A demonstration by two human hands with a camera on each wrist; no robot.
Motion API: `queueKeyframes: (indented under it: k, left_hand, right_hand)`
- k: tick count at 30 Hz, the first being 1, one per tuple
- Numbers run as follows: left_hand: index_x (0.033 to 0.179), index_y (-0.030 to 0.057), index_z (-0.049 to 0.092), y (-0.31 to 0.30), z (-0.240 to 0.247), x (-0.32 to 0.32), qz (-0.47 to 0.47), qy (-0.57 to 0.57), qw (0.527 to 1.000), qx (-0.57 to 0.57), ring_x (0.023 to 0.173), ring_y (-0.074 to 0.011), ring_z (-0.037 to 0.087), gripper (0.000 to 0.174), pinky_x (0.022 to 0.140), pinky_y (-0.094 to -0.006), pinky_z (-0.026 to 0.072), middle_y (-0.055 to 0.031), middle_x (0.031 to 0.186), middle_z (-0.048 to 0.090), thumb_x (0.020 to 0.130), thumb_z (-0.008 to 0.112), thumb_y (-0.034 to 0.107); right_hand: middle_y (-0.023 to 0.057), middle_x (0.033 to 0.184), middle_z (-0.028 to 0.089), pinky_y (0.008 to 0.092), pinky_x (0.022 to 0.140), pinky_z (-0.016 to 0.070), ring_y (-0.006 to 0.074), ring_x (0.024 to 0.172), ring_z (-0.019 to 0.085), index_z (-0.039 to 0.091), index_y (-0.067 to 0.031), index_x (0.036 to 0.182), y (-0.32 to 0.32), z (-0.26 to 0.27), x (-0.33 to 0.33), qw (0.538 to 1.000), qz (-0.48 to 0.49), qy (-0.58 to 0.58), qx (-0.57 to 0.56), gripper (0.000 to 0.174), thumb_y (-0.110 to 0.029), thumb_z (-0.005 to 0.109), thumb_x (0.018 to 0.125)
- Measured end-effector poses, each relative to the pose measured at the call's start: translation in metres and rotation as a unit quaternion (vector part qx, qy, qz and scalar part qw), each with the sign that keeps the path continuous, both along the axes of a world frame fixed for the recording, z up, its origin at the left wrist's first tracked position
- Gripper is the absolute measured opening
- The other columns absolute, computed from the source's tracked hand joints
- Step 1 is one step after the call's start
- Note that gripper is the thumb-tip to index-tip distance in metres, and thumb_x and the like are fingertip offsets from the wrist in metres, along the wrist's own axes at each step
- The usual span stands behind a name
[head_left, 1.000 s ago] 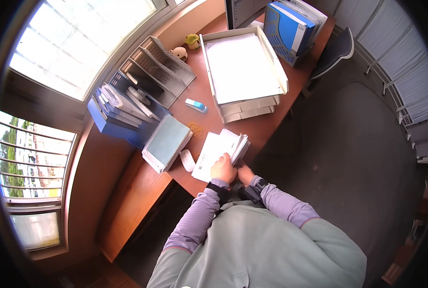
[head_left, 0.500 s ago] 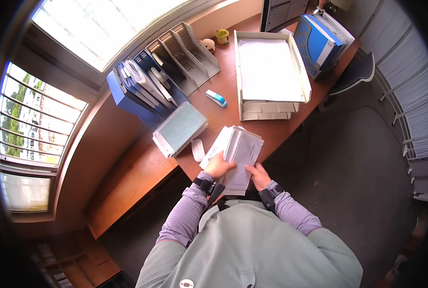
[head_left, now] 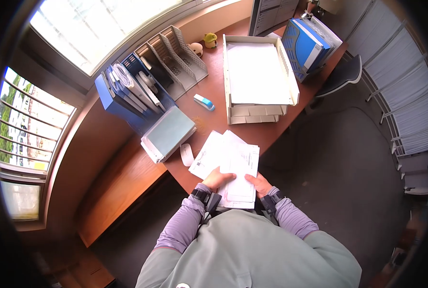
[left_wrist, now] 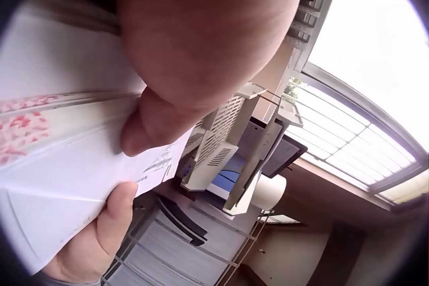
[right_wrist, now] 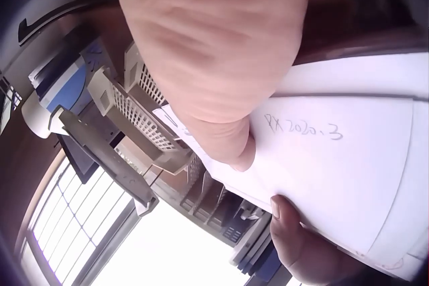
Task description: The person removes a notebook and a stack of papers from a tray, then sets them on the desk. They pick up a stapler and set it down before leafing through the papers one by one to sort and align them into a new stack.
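Note:
A stack of white papers is held between both hands at the front edge of the desk in the head view. My left hand grips its left side with the thumb lying on top, and my right hand grips the right side the same way. Handwriting shows on the top sheet in the right wrist view. Red patterned print marks some sheets in the left wrist view. Other white papers lie under and left of the stack. The fingers beneath the stack are hidden.
On the desk stand a cream tray with papers, a blue stapler, a white mouse and a pile with a pale green cover. File holders line the window side; a chair stands to the right.
The hands first rested close together on the papers, then moved apart to the stack's two sides. The stack now shows a different, whiter top sheet, and the head view has shifted.

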State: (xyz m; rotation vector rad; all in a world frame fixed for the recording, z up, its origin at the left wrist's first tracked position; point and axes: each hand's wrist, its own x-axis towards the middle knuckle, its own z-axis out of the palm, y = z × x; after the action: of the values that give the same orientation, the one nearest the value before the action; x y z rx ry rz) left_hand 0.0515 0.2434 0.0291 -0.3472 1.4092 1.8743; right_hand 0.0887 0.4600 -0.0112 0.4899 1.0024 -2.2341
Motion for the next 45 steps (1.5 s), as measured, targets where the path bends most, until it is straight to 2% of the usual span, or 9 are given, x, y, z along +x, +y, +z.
queueKeyframes:
  k: [13,25,28,32,33,35,37,42,45]
  left_hand:
    - [0.129,-0.0069,0.05,-0.012,0.0,-0.001,-0.061,-0.016,0.998,0.028,0.104,-0.0279,0.064,0.05,0.095,-0.0393,0.051,-0.0182,0.118,0.063,0.082,0.064,0.007]
    - [0.128,-0.0054,0.051,-0.021,-0.023,0.032,-0.168,-0.042,0.984,0.042,0.098,-0.0265,0.065,0.051,0.09,-0.0367,0.0524,-0.0173,0.115,0.065,0.082,0.068,0.011]
    - [0.128,-0.0056,0.052,-0.022,-0.029,0.036,-0.205,-0.042,0.978,0.022,0.098,-0.0259,0.065,0.054,0.088,-0.0358,0.0524,-0.0172,0.113,0.066,0.082,0.071,0.016]
    - [0.125,-0.0083,0.054,-0.025,-0.023,0.029,-0.261,0.069,0.95,-0.154,0.099,-0.0257,0.065,0.064,0.091,-0.035,0.0503,-0.0184,0.111,0.066,0.088,0.069,0.041]
    - [0.122,-0.0097,0.055,-0.028,-0.042,0.024,-0.214,0.115,0.957,-0.161,0.101,-0.0273,0.064,0.067,0.092,-0.0347,0.0494,-0.0205,0.111,0.066,0.089,0.066,0.048]
    - [0.111,-0.0059,0.061,-0.038,-0.084,0.007,-0.109,0.314,0.887,-0.32,0.098,-0.0416,0.063,0.056,0.088,-0.0441,0.0506,-0.0264,0.104,0.066,0.084,0.07,0.042]
    - [0.112,0.0023,0.062,-0.048,-0.074,-0.013,-0.095,0.41,0.791,-0.444,0.106,-0.0391,0.056,0.049,0.092,-0.0476,0.0456,-0.02,0.108,0.061,0.08,0.074,0.038]
    - [0.11,0.004,0.057,-0.04,-0.067,-0.05,-0.168,0.345,0.744,-0.546,0.113,-0.0347,0.052,0.054,0.098,-0.0464,0.0414,-0.0157,0.114,0.058,0.076,0.078,0.04]
    - [0.107,0.0042,0.054,-0.031,-0.073,-0.055,-0.141,0.341,0.718,-0.59,0.109,-0.0343,0.053,0.044,0.095,-0.0434,0.0416,-0.0152,0.108,0.057,0.075,0.074,0.026]
  right_hand:
    - [0.0149,0.14,0.05,0.0411,0.108,0.0411,0.0272,0.128,0.05,0.031,-0.0014,0.147,-0.009,0.023,0.021,0.999,0.031,-0.01,-0.008,0.059,-0.014,0.059,0.096]
    - [0.0149,0.14,0.051,0.0436,0.109,0.0402,0.0292,0.127,0.051,0.036,-0.0005,0.144,-0.041,0.02,0.102,0.993,-0.105,-0.045,0.023,0.055,-0.015,0.058,0.096]
    - [0.0147,0.138,0.052,0.0443,0.108,0.041,0.0295,0.126,0.052,0.038,0.0001,0.143,-0.049,0.02,0.118,0.987,-0.15,-0.045,0.03,0.053,-0.012,0.057,0.095]
    - [0.0146,0.135,0.053,0.0423,0.106,0.0424,0.0286,0.123,0.054,0.038,-0.0003,0.142,-0.05,0.018,0.138,0.972,-0.215,-0.044,0.084,0.054,-0.009,0.058,0.093]
    - [0.0145,0.134,0.054,0.0421,0.106,0.0428,0.0284,0.122,0.054,0.039,-0.0003,0.141,-0.049,0.019,0.141,0.967,-0.233,-0.039,0.099,0.053,-0.009,0.058,0.093]
    - [0.0145,0.133,0.054,0.0418,0.105,0.0431,0.0282,0.122,0.054,0.039,-0.0001,0.141,-0.046,0.024,0.147,0.961,-0.25,-0.037,0.111,0.052,-0.009,0.058,0.093]
    - [0.0144,0.132,0.055,0.0416,0.105,0.0434,0.028,0.122,0.054,0.04,0.0001,0.14,-0.042,0.026,0.155,0.955,-0.267,-0.037,0.125,0.051,-0.009,0.058,0.093]
    - [0.0164,0.132,0.055,0.0424,0.104,0.044,0.0293,0.121,0.055,0.042,0.0023,0.138,-0.036,0.032,0.176,0.94,-0.302,-0.038,0.152,0.049,-0.009,0.057,0.094]
    - [0.0173,0.133,0.055,0.0428,0.105,0.0437,0.03,0.121,0.055,0.041,0.0028,0.139,-0.036,0.038,0.18,0.939,-0.301,-0.041,0.159,0.049,-0.009,0.056,0.095]
